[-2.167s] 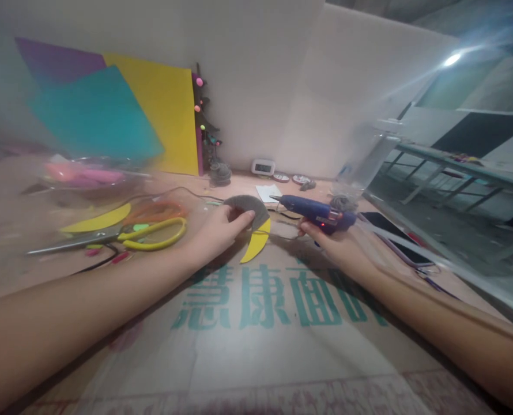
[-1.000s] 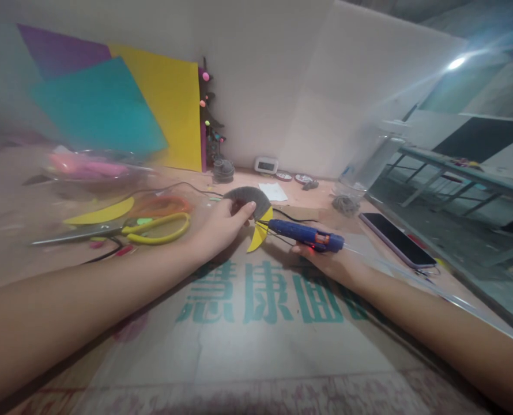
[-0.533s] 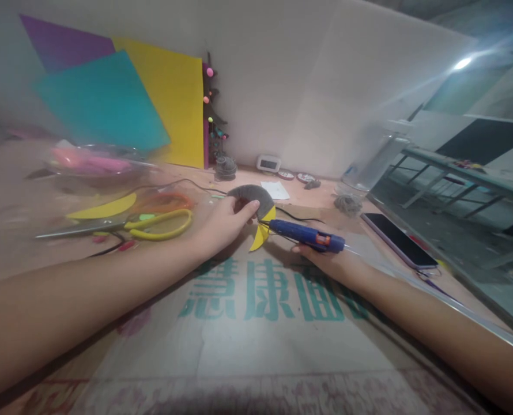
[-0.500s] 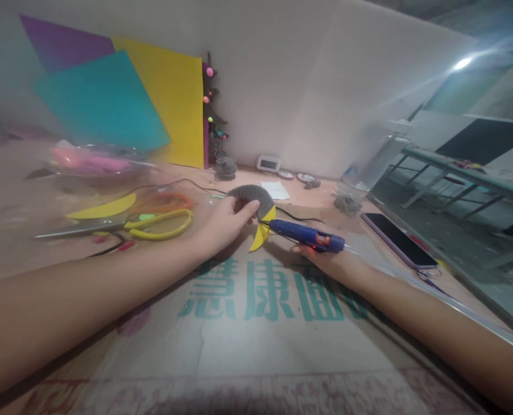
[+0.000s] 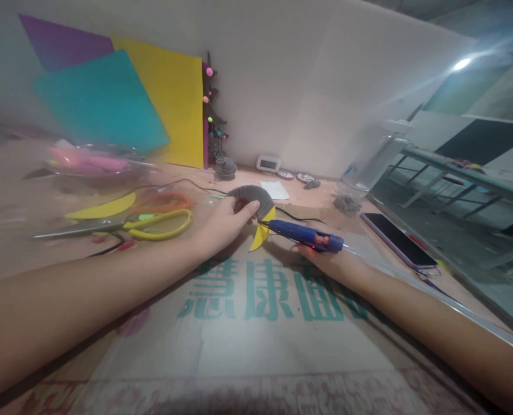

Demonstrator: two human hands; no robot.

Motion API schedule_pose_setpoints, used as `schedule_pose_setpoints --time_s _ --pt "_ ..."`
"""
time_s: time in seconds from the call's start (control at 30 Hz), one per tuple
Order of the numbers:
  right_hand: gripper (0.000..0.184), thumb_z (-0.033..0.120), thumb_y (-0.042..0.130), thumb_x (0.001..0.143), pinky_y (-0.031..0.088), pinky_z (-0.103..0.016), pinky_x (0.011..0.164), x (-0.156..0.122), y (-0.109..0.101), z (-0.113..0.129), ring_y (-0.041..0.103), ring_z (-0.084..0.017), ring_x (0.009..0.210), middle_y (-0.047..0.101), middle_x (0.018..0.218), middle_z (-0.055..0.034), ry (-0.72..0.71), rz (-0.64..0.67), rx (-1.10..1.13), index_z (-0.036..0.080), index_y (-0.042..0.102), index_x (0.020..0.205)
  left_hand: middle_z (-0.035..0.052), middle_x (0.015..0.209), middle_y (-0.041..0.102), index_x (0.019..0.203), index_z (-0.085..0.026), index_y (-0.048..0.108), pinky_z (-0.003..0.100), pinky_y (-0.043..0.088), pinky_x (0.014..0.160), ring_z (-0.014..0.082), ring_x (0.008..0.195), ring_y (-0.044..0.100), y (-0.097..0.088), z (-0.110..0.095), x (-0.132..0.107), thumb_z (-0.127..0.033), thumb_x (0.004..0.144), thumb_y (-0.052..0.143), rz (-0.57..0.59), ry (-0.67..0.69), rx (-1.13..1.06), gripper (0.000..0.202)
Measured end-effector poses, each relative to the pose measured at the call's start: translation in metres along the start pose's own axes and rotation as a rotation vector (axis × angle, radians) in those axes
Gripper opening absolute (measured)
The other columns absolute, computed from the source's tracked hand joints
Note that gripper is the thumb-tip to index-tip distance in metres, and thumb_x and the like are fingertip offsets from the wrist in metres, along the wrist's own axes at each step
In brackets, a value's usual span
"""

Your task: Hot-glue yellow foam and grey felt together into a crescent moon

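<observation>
Workpiece: thin yellow crescent wrapped in grey yarn-like fibre (image 5: 256, 195), held above mid-desk; the yellow lower end is bare.
Crescent axis: arcs from the left fingers towards the desk's right edge, then down; bare tip aims at the near edge.
Left hand (image 5: 224, 226): thumb and fingers pinched closed on the grey wrapping; far fingers partly hidden.
Right hand (image 5: 332, 259): wrapped round the handle of a dark-blue plastic glue gun (image 5: 306, 235), red light lit; finger detail hidden.
Gun axis: roughly parallel to the desk's far edge, nozzle towards the left hand.
Key relation: nozzle at the grey-yellow boundary, just beside the left thumb; contact cannot be told. Left hand is nearer the crescent, the right standing off by the gun's length.
Desk (image 5: 321, 199), left side: yellow-handled metal scissors (image 5: 105, 224); loose yellow sheet crescent (image 5: 103, 207) just beyond.
Desk, right edge: black-screened phone (image 5: 397, 239).
</observation>
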State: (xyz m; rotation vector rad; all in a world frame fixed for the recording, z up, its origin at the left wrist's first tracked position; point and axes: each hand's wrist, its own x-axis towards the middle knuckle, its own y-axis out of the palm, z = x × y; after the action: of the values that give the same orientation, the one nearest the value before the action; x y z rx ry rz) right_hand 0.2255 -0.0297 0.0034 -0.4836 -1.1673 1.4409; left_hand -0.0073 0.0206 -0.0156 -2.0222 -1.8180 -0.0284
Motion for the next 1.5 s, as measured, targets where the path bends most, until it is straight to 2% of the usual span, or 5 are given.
schedule_pose_setpoints --time_s 0.23,0.63,0.87,1.07,1.5 --pt "0.024 0.047 0.059 0.078 0.047 -0.035 0.066 0.000 -0.001 0.003 0.061 -0.023 0.071 0.063 0.073 -0.0022 0.006 0.004 0.002 0.026 0.052 0.069 0.0037 0.072 0.069 0.071 -0.018 0.062 0.028 0.046 0.070 0.0180 0.069 0.062 -0.001 -0.007 -0.002 -0.047 0.086 0.057 -0.030 -0.039 0.036 0.034" --pt "0.027 0.049 0.061 0.079 0.049 -0.035 0.064 0.001 0.000 0.001 0.060 -0.023 0.067 0.064 0.068 -0.0014 -0.035 -0.021 0.024 0.026 0.053 0.069 0.0056 0.080 0.069 0.085 -0.015 0.064 0.032 0.047 0.077 0.0209 0.078 0.063 0.000 -0.003 0.000 -0.048 0.085 0.057 -0.006 -0.022 -0.044 0.033" --pt "0.023 0.046 0.062 0.078 0.051 -0.036 0.068 0.001 -0.001 0.002 0.062 -0.024 0.071 0.064 0.071 -0.0017 0.011 -0.002 0.009 0.026 0.054 0.070 0.0063 0.085 0.071 0.087 -0.015 0.066 0.031 0.047 0.077 0.0209 0.078 0.064 -0.003 -0.009 -0.002 -0.049 0.086 0.055 -0.018 -0.050 0.051 0.035" --pt "0.019 0.044 0.062 0.078 0.051 -0.036 0.070 0.000 -0.004 0.006 0.064 -0.024 0.074 0.067 0.073 -0.0021 0.014 -0.023 -0.005 0.027 0.056 0.071 0.0053 0.079 0.072 0.079 -0.017 0.066 0.029 0.048 0.074 0.0207 0.076 0.064 -0.003 -0.014 -0.003 -0.048 0.085 0.056 -0.049 -0.076 0.108 0.033" --pt "0.020 0.044 0.064 0.080 0.050 -0.034 0.065 -0.001 0.003 -0.010 0.064 -0.023 0.071 0.068 0.074 -0.0013 0.018 -0.064 -0.083 0.026 0.058 0.074 0.0059 0.081 0.071 0.081 -0.016 0.065 0.030 0.045 0.072 0.0193 0.074 0.063 -0.001 -0.003 0.001 -0.052 0.084 0.056 -0.034 -0.083 0.030 0.037"
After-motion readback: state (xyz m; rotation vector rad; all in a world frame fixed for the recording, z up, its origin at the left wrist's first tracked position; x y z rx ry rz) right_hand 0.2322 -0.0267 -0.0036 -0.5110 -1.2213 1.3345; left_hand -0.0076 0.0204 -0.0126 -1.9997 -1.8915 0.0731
